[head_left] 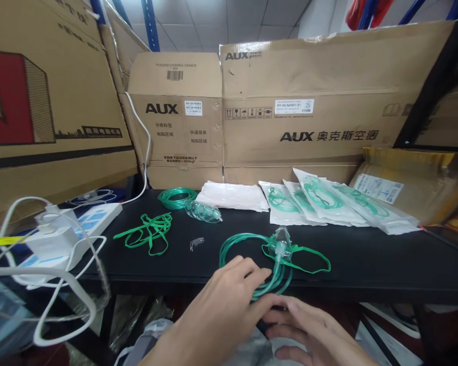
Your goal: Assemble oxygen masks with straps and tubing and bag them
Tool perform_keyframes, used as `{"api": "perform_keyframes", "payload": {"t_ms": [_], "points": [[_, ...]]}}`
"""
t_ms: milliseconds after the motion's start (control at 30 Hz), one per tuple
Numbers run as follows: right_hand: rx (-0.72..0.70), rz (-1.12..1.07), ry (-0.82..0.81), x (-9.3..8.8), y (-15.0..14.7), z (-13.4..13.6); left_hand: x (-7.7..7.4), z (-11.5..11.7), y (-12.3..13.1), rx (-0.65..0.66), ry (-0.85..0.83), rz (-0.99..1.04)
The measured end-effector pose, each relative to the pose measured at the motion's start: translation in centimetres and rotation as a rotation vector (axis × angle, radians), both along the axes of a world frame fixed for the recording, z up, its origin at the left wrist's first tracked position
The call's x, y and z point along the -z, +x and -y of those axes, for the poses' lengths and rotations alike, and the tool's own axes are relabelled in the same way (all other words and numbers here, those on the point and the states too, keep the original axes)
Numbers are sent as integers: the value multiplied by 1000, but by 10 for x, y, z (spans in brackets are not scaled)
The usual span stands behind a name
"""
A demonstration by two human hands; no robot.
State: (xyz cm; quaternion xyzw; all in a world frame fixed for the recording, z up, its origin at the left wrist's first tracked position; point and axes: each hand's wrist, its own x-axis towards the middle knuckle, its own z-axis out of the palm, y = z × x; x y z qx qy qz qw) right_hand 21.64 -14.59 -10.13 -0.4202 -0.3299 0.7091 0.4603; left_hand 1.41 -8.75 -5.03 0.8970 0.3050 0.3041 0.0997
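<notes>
At the table's front edge, my left hand (232, 300) is closed over the near side of a coil of green tubing (236, 239). My right hand (309, 328) is just below and to the right, fingers bent and apart, its fingertips close to my left thumb. I see nothing held in it. A clear oxygen mask (282, 241) rests at the top of the coil, joined to the tubing. Its green elastic strap (315, 251) loops out to the right. My fingers hide the coil's lower left part.
Behind are bagged masks (320, 195), a white stack of flat packs (232, 195), another tubing coil (175, 195) and clear masks (204, 211). Loose green straps (148, 231) and small clear pieces (197, 243) lie left. A power strip (95, 218) with cables and cardboard boxes (290, 101) border the table.
</notes>
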Motion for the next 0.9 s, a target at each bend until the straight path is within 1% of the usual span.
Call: {"api": "perform_keyframes", "payload": {"t_ms": [67,100,133,167,233,267,333,367,433,467,533,600,667,800,900], "points": [[33,-147,-56,1,-5,-2,5,11,-10,-22,-20,101],[36,-194,-66,-1,-8,-3,8,16,-17,-36,-83,123],[38,-233,-75,-3,-12,-4,13,21,-23,-55,-192,126],[44,-267,-86,-5,-16,-4,19,25,-29,-80,-336,121],[66,-326,-111,-7,-25,-3,34,28,-38,-136,-688,147],[77,-346,-115,-7,-28,-3,42,28,-41,-168,-849,214],[89,-363,-96,-7,-34,-2,56,25,-42,-171,-1117,430],[93,-361,-84,-7,-35,-2,61,23,-40,-174,-1215,534],[103,-350,-63,-6,-37,-1,65,20,-35,-177,-1347,688],[111,-346,-58,-5,-36,0,65,19,-33,-174,-1381,733],[128,-335,-65,-3,-35,1,62,19,-28,-163,-1397,806],[137,-308,-82,-1,-34,2,60,21,-26,-164,-1377,872],[142,-274,-97,1,-34,3,59,24,-26,-198,-1350,924],[173,-294,-114,2,-37,3,58,28,-28,-251,-1350,964],[175,-306,-70,3,-37,2,57,29,-28,-253,-1369,959]]}}
